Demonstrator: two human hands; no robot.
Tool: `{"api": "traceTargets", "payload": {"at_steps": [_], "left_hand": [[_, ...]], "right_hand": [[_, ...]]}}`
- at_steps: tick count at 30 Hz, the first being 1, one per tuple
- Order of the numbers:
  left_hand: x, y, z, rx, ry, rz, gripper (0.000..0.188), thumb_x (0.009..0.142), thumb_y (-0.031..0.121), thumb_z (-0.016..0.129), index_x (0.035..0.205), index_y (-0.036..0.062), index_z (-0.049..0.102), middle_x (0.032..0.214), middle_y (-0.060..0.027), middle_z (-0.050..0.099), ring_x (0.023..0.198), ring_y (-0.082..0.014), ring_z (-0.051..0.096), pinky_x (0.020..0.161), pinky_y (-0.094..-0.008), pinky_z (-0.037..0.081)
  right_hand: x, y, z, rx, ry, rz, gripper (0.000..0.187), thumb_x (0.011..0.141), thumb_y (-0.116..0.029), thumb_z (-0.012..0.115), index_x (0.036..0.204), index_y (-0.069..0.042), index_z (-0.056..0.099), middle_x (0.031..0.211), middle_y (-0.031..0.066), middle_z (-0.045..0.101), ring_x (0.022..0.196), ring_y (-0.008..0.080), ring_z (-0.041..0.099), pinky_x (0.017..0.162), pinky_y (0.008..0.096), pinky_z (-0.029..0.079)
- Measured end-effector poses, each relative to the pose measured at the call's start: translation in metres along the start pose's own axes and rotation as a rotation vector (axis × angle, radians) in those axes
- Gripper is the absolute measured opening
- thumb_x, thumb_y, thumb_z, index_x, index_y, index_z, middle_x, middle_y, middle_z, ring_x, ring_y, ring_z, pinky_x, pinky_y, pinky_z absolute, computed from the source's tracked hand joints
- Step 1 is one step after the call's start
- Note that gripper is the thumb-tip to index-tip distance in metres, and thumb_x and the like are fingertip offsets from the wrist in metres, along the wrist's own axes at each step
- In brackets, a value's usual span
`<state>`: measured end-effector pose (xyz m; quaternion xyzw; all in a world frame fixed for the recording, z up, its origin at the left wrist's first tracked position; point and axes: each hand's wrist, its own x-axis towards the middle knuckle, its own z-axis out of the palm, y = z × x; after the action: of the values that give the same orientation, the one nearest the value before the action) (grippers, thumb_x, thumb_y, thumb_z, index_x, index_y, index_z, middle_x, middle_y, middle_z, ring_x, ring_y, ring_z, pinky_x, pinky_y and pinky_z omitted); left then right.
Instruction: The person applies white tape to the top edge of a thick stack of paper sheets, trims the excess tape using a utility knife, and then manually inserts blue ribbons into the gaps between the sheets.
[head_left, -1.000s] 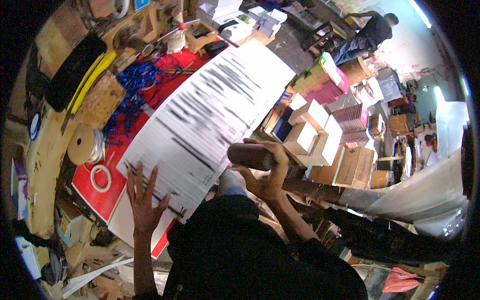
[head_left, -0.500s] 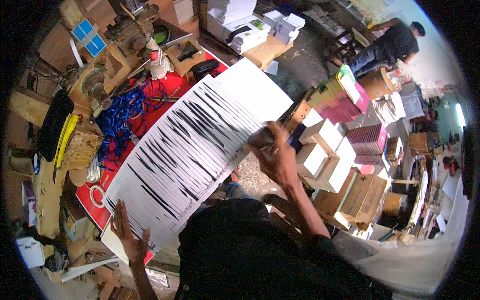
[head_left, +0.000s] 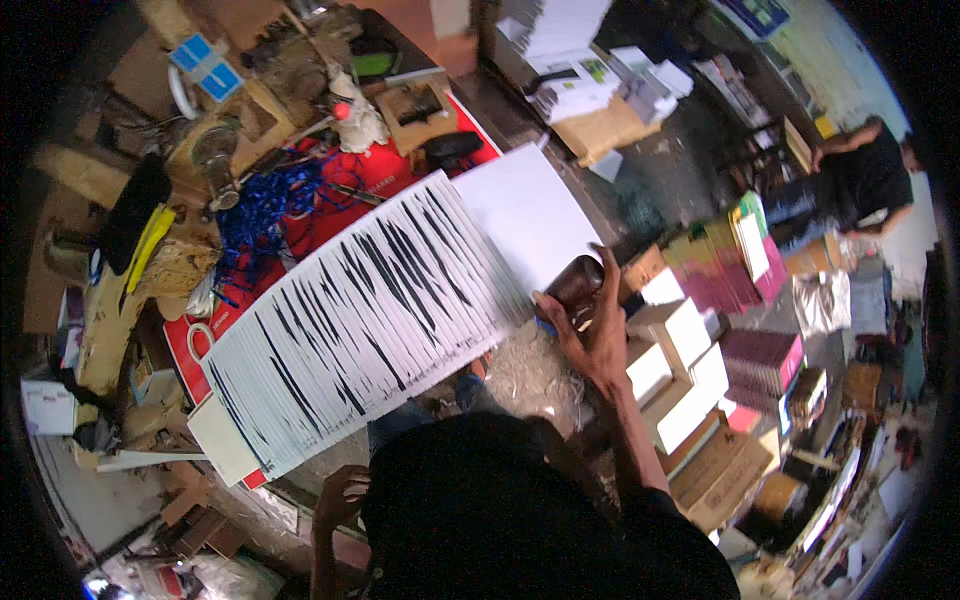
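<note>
A long fanned-out spread of white sheets with black-streaked edges [head_left: 360,320] lies across a red board [head_left: 380,175] on the work table. At the spread's right end sits a plain white sheet [head_left: 525,220]. My right hand [head_left: 590,330] grips a dark brown cylindrical block [head_left: 575,285] and presses it at the right edge of the spread. My left hand [head_left: 340,500] hangs below the table's near edge, off the sheets, fingers loosely curled with nothing in them.
Blue cord [head_left: 265,205], a yellow tool [head_left: 145,245], a tape roll [head_left: 200,340] and wood scraps crowd the table's left. Stacked white boxes [head_left: 680,360] and pink books [head_left: 735,275] stand to the right. Another person [head_left: 865,175] bends over at the far right.
My right hand has carried the brown block rightward to the spread's right end. My left hand has come off the sheets and dropped below the table edge. The view has shifted.
</note>
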<state>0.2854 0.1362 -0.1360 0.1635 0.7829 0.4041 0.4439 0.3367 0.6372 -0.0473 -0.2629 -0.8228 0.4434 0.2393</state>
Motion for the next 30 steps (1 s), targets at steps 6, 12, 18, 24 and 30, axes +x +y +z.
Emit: {"api": "traceTargets", "payload": {"at_steps": [6,12,18,24,30], "left_hand": [[0.007,-0.033,0.003,-0.194,-0.142,0.132,0.041,0.083,-0.002,0.073,0.122,0.0044,0.063,0.103,-0.0078,0.068,0.096,-0.0179,0.068,0.082,-0.0324,0.056],[0.001,-0.043,0.042,-0.239,-0.038,0.193,0.039,0.083,-0.001,0.075,0.12,0.0055,0.065,0.109,-0.0061,0.066,0.094,-0.0151,0.066,0.076,-0.0313,0.055],[-0.049,-0.027,0.063,-0.079,0.133,0.185,0.04,0.082,0.0,0.077,0.12,0.0042,0.064,0.11,-0.0072,0.065,0.099,-0.0186,0.067,0.08,-0.0349,0.059],[-0.032,-0.041,0.072,-0.748,-0.006,-0.098,0.057,0.079,0.015,0.087,0.128,0.0029,0.061,0.121,-0.0103,0.063,0.108,-0.0202,0.065,0.093,-0.0368,0.057],[-0.052,-0.217,0.122,-0.316,0.113,0.326,0.064,0.078,0.043,0.087,0.127,0.0085,0.066,0.127,-0.0103,0.066,0.116,-0.027,0.064,0.098,-0.0423,0.054]], "right_hand": [[0.13,-0.005,0.018,-0.037,0.009,-0.371,0.064,0.082,-0.026,0.084,0.128,0.002,0.049,0.101,0.0242,0.07,0.09,0.041,0.07,0.078,0.0449,0.054],[0.275,0.043,0.102,-0.507,-0.296,-0.513,0.075,0.072,-0.029,0.086,0.134,0.001,0.056,0.102,0.0239,0.069,0.1,0.0372,0.066,0.09,0.0437,0.054],[0.311,0.062,0.201,-0.636,-0.92,-0.659,0.035,0.071,-0.003,0.072,0.106,-0.005,0.065,0.09,0.0158,0.067,0.088,0.0304,0.067,0.07,0.0424,0.052],[0.335,0.156,0.196,0.122,-0.888,0.003,0.019,0.087,-0.007,0.063,0.105,-0.005,0.064,0.086,0.0121,0.065,0.085,0.0231,0.066,0.07,0.0396,0.052],[0.25,0.02,0.116,-0.103,-0.292,-0.516,0.027,0.088,-0.005,0.072,0.114,-0.002,0.068,0.106,0.0155,0.071,0.098,0.0236,0.069,0.083,0.0346,0.054]]}}
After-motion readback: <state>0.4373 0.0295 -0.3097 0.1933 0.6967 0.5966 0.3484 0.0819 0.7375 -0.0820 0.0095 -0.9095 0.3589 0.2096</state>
